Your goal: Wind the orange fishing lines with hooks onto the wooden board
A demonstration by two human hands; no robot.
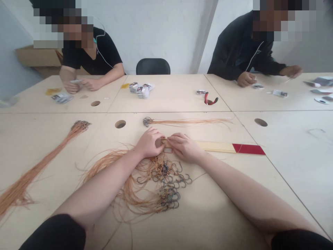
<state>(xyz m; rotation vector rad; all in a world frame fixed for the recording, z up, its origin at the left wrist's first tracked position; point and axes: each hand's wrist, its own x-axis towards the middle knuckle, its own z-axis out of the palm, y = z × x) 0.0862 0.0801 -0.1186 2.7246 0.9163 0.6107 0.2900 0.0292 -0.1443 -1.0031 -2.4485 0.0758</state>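
My left hand (149,143) and my right hand (185,147) meet at mid-table, fingers pinched close together over the left end of a long pale wooden strip (215,146) with a red end. Whatever is between the fingertips is too small to make out. A small red-edged label (168,150) shows below them. Just nearer to me lies a loose pile of dark fishing hooks (169,196), tied to orange lines (127,187) that curl left under my left forearm.
Beyond my hands lies a straight bundle of hooked orange lines (182,121); another bundle (49,163) lies left. Round holes (120,124) pierce the table. Red-handled pliers (210,100) and stacked small packets (142,89) lie farther back. Two people sit opposite, handling small items.
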